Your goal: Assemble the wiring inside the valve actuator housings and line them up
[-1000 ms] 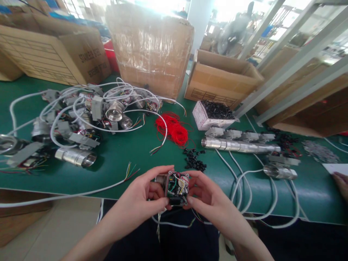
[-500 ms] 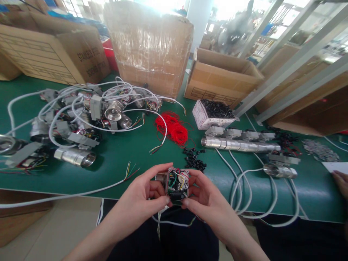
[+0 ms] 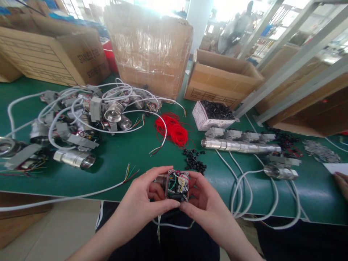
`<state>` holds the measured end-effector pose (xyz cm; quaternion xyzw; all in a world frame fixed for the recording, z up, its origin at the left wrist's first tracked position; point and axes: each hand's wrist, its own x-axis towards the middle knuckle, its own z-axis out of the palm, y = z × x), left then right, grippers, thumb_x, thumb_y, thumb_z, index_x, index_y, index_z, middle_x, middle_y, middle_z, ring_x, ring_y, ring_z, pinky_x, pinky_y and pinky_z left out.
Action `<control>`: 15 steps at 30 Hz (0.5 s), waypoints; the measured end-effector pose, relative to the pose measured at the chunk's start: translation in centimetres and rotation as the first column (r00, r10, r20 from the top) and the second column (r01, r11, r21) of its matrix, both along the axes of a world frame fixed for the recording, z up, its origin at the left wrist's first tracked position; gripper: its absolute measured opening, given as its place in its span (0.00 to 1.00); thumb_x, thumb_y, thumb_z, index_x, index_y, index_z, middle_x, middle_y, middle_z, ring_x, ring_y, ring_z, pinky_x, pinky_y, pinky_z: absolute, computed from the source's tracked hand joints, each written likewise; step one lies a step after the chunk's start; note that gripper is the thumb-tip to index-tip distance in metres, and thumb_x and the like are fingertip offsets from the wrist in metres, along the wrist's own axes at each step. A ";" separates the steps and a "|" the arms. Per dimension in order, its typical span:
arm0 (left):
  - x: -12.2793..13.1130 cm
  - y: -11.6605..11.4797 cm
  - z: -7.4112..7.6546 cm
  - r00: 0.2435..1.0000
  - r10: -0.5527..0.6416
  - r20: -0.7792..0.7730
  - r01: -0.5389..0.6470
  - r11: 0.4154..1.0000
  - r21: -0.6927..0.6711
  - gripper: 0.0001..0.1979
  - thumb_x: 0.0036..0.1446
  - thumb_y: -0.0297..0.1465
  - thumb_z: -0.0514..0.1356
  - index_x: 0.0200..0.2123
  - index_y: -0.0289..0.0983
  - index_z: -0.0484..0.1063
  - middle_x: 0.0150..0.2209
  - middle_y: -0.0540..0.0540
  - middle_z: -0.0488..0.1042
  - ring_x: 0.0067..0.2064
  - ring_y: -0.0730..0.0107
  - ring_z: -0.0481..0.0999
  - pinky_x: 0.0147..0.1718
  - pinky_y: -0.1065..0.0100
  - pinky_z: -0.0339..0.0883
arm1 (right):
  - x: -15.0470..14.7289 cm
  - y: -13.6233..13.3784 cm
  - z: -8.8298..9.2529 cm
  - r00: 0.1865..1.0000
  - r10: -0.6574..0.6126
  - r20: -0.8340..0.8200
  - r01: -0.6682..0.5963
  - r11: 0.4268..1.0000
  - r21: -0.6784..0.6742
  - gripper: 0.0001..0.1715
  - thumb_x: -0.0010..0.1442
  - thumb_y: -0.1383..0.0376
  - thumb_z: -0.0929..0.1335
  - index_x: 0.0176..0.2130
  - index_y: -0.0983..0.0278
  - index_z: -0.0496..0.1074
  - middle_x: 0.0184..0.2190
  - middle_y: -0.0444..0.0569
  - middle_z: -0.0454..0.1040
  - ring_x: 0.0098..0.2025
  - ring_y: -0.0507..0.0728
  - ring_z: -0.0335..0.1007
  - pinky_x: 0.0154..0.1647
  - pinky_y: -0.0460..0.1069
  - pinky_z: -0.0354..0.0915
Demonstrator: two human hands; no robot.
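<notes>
Left hand [image 3: 144, 195] and right hand [image 3: 205, 203] have drawn closer; curled fingers [image 3: 159, 170] pinch the wired module [image 3: 177, 185]

1. Left hand [image 3: 144, 197] sits at lower centre of the frame, fingers curled inward in a grip.
2. Right hand [image 3: 203, 204] mirrors it, thumb tips nearly meeting.
3. Bare forearms rise from the bottom edge.

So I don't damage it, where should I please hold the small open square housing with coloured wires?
Grip the small open square housing by its outer side walls, from left and right, as the left hand and right hand do; its upturned face bares loose wires.
</notes>
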<state>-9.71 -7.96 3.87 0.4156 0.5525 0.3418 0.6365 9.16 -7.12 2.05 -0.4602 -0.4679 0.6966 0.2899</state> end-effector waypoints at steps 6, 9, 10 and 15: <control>0.0 0.2 -0.3 0.998 0.021 -0.060 -0.018 0.999 0.047 0.34 0.45 0.34 0.71 0.57 0.36 0.72 0.28 0.52 0.75 0.26 0.70 0.70 0.26 0.70 0.65 | -0.3 0.2 0.3 1.000 -0.004 0.024 0.004 1.000 0.006 0.28 0.53 0.61 0.74 0.52 0.58 0.66 0.40 0.47 0.71 0.40 0.57 0.71 0.44 0.53 0.70; 0.0 0.4 -0.5 0.996 0.025 -0.080 -0.020 0.998 0.067 0.34 0.44 0.34 0.72 0.57 0.36 0.73 0.28 0.52 0.76 0.27 0.68 0.72 0.28 0.69 0.67 | -0.6 0.2 0.1 0.999 -0.020 0.027 0.020 1.000 0.004 0.28 0.53 0.61 0.75 0.51 0.58 0.67 0.39 0.47 0.71 0.39 0.57 0.71 0.44 0.53 0.71; -0.1 0.5 -0.5 0.996 0.026 -0.084 -0.020 0.997 0.076 0.34 0.44 0.34 0.71 0.57 0.36 0.73 0.29 0.51 0.77 0.28 0.68 0.73 0.29 0.69 0.69 | -0.6 0.1 0.2 0.999 -0.024 0.025 0.024 1.000 0.009 0.28 0.53 0.61 0.75 0.51 0.58 0.67 0.39 0.47 0.72 0.40 0.57 0.71 0.44 0.53 0.71; -0.1 0.6 -0.6 0.994 0.014 -0.105 -0.004 0.996 0.093 0.31 0.45 0.34 0.71 0.55 0.35 0.73 0.34 0.48 0.80 0.30 0.66 0.77 0.30 0.69 0.72 | 1.5 1.2 1.1 0.990 0.089 0.105 -0.096 0.993 0.065 0.29 0.54 0.60 0.76 0.54 0.60 0.71 0.41 0.49 0.77 0.41 0.57 0.75 0.40 0.51 0.74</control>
